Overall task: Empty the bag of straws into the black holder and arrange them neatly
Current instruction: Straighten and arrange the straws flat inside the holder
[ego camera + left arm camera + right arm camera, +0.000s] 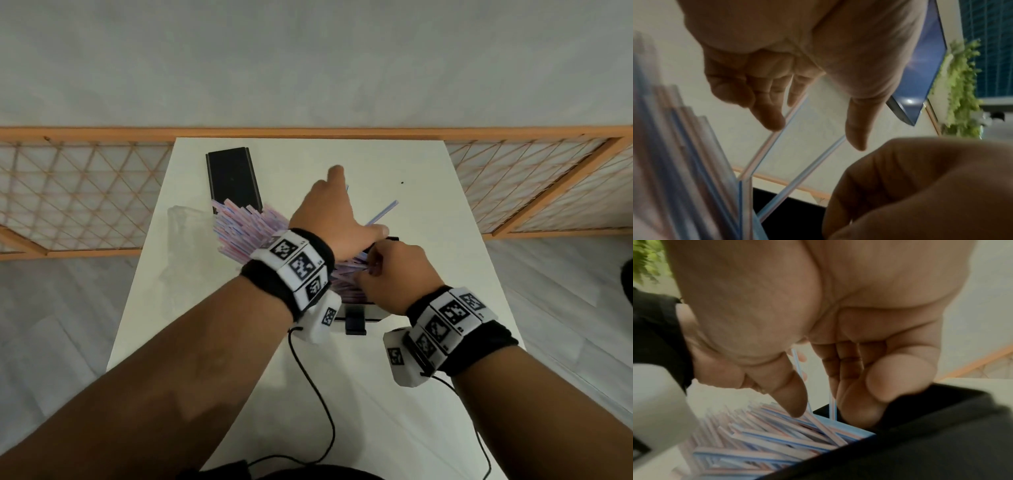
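Several pink-and-blue striped straws (246, 226) fan out to the left of the black holder (356, 322) in the middle of the white table (428, 205). My left hand (342, 205) reaches over them with relaxed, spread fingers (768, 116) that touch two straws standing upright (764, 154). My right hand (376, 267) is curled at the holder's right end. In the right wrist view its thumb (795, 402) points down onto the straws (766, 443) in the holder (920, 443) and pinches one thin straw (798, 363) against a finger. My arms hide most of the holder from the head camera.
A flat black lid-like panel (233, 178) lies at the table's far left. A crumpled clear plastic bag (186, 236) lies at the left edge beside the straws. A wooden lattice screen (85, 192) runs behind the table. Black cables (318, 394) trail over the near side.
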Tool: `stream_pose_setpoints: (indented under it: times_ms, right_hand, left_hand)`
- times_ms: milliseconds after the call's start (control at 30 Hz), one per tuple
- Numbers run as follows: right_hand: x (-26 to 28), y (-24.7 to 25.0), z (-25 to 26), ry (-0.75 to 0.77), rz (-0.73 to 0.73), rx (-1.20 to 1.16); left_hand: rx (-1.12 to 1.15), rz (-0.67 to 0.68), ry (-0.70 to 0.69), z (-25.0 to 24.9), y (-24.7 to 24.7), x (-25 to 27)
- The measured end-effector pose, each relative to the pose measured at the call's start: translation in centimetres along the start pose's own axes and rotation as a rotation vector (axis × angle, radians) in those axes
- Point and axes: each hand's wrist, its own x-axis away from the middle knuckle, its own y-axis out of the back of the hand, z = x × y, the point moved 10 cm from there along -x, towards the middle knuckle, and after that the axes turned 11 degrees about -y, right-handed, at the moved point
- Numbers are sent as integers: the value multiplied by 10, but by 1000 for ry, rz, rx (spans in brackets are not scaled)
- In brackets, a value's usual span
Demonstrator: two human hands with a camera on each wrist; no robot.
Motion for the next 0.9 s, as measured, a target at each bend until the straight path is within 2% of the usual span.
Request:
stream_pose_setpoints:
  times_ms: [100,333,500,633,800,900]
  right_hand:
    - [-1,6,-7,-26,-6,-59]
    - [-5,6,-3,-41,8,-123]
    - [-8,15,3,-83,-28,-128]
    - [-4,9,14,-37,54,-124]
    - [-1,18,22,49,-3,-312]
    - [1,32,35,132,-90,-399]
  left_hand:
    - [-138,34,-11,-8,-13,-15]
    - [-190,19,-136,-30,-21,-28]
    - [-70,53,-141,-27,-22,-28]
    - [1,86,-215,-34,-26,-28]
    - [39,-70,-271,-39,12,-18]
    - [241,-208,-303,-50,49,-3]
